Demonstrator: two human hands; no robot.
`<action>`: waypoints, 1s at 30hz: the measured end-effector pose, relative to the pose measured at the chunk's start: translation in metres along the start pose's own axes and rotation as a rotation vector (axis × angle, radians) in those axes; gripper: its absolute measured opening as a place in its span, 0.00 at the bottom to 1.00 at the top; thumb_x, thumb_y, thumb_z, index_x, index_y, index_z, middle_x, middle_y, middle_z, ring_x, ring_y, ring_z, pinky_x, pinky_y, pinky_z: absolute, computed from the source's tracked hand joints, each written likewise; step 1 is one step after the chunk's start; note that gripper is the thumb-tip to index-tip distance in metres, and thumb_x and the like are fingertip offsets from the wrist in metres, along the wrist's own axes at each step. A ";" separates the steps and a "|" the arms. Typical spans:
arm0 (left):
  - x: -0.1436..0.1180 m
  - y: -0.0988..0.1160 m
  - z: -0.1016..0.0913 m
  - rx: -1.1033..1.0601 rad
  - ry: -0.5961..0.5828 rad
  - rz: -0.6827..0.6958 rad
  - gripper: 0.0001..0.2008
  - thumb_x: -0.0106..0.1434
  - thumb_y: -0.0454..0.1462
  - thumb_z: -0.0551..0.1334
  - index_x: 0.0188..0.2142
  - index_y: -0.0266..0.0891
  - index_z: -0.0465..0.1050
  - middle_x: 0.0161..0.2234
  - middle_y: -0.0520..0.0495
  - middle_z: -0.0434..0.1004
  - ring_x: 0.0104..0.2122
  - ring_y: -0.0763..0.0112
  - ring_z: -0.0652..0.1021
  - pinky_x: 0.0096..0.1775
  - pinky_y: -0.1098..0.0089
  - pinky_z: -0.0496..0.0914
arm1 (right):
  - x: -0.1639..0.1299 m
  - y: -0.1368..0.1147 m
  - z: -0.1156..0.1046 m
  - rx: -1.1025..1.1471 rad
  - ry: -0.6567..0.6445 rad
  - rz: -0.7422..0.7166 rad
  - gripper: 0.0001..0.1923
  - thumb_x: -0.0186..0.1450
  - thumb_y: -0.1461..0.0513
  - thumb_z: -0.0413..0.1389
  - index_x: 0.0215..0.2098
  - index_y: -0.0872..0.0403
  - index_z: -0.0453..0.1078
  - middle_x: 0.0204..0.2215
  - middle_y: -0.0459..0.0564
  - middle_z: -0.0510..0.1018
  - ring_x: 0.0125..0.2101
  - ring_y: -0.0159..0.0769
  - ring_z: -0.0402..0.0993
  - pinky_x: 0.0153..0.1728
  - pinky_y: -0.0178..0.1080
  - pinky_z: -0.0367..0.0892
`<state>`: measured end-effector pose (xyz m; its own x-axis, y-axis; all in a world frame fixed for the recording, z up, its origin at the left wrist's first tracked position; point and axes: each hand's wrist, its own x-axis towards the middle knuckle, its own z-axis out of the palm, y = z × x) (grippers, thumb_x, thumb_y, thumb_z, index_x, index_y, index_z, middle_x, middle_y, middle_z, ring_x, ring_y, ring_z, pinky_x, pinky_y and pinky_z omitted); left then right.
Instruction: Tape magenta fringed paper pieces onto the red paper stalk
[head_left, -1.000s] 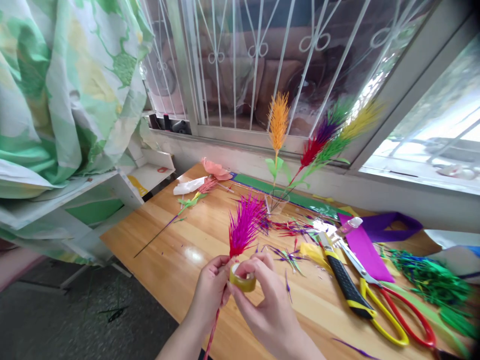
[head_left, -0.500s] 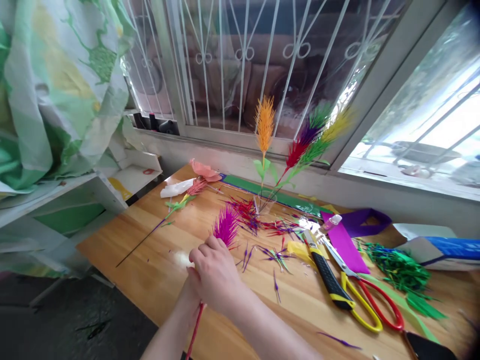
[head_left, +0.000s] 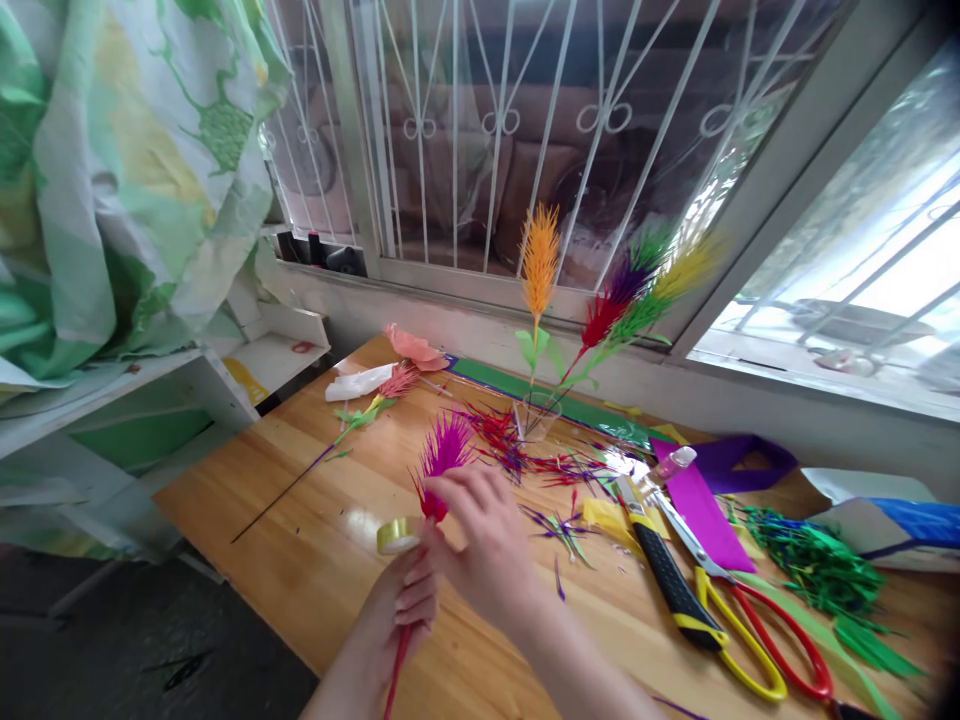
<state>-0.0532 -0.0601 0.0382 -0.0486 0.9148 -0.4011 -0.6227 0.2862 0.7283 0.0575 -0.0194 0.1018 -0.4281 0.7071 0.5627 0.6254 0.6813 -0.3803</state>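
A magenta paper plume flower point(head_left: 444, 450) on a red stem is held upright over the front of the wooden table point(head_left: 300, 520). My left hand point(head_left: 401, 610) grips the red stem below the plume. My right hand point(head_left: 484, 550) reaches over it, fingertips pinched at the plume's base. A small roll of clear yellowish tape point(head_left: 397, 535) sits just left of my fingers, touching or nearly touching them. I cannot tell whether it rests on the table or hangs from the stem.
A black-and-yellow utility knife point(head_left: 675, 590) and yellow-and-red scissors point(head_left: 757, 630) lie to the right, by purple paper point(head_left: 705, 505) and green fringe point(head_left: 817, 570). A glass point(head_left: 534, 418) holds several finished plumes. Another flower point(head_left: 364, 412) lies at the back left. Paper scraps litter the middle.
A second ago my right hand held the tape roll against the stem. That hand swung over the stem, and the roll is out of it, left of my fingers, which pinch the plume's base.
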 end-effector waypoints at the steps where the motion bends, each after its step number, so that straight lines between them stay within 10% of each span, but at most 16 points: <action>1: -0.004 0.003 -0.004 -0.071 -0.045 -0.059 0.08 0.60 0.34 0.54 0.27 0.36 0.70 0.15 0.60 0.46 0.09 0.86 0.48 0.10 0.83 0.42 | -0.004 0.017 -0.005 -0.056 0.018 0.075 0.11 0.61 0.58 0.51 0.41 0.52 0.66 0.37 0.49 0.73 0.41 0.36 0.63 0.45 0.40 0.59; 7: -0.016 0.015 -0.006 -0.641 -0.255 -0.357 0.12 0.64 0.29 0.48 0.33 0.28 0.69 0.14 0.59 0.52 0.10 0.91 0.58 0.10 0.91 0.48 | -0.038 0.145 -0.034 -0.273 -0.067 0.297 0.09 0.61 0.64 0.46 0.32 0.56 0.68 0.28 0.53 0.73 0.30 0.39 0.67 0.31 0.42 0.62; 11: -0.018 0.012 -0.003 -0.773 -0.287 -0.431 0.12 0.65 0.30 0.46 0.36 0.26 0.67 0.15 0.59 0.55 0.10 0.90 0.60 0.10 0.90 0.50 | -0.056 0.187 -0.043 -0.292 -0.301 0.217 0.11 0.53 0.71 0.49 0.30 0.53 0.70 0.29 0.51 0.74 0.33 0.39 0.67 0.34 0.39 0.60; 17: -0.018 0.009 0.003 -0.848 -0.329 -0.481 0.21 0.67 0.35 0.38 0.39 0.23 0.66 0.15 0.59 0.53 0.10 0.88 0.59 0.09 0.87 0.51 | -0.060 0.197 -0.038 -0.254 -0.463 0.162 0.11 0.50 0.73 0.49 0.26 0.54 0.69 0.27 0.51 0.74 0.35 0.39 0.65 0.38 0.37 0.58; 23: -0.021 0.008 0.004 -0.875 -0.334 -0.431 0.19 0.67 0.34 0.40 0.40 0.24 0.66 0.17 0.58 0.54 0.11 0.87 0.60 0.10 0.87 0.53 | -0.054 0.196 -0.044 -0.163 -0.322 0.350 0.07 0.53 0.66 0.49 0.27 0.54 0.69 0.29 0.54 0.74 0.37 0.44 0.65 0.41 0.45 0.57; 30: -0.022 0.005 0.006 -0.831 -0.332 -0.425 0.13 0.65 0.32 0.46 0.40 0.25 0.66 0.17 0.58 0.54 0.12 0.88 0.59 0.11 0.87 0.53 | -0.045 0.139 -0.061 0.238 -0.200 0.616 0.16 0.59 0.52 0.49 0.36 0.55 0.68 0.30 0.52 0.76 0.31 0.36 0.72 0.31 0.36 0.65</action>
<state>-0.0502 -0.0772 0.0537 0.4483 0.8520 -0.2704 -0.8936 0.4343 -0.1130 0.2030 0.0321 0.0686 -0.1667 0.9845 0.0550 0.6430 0.1509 -0.7508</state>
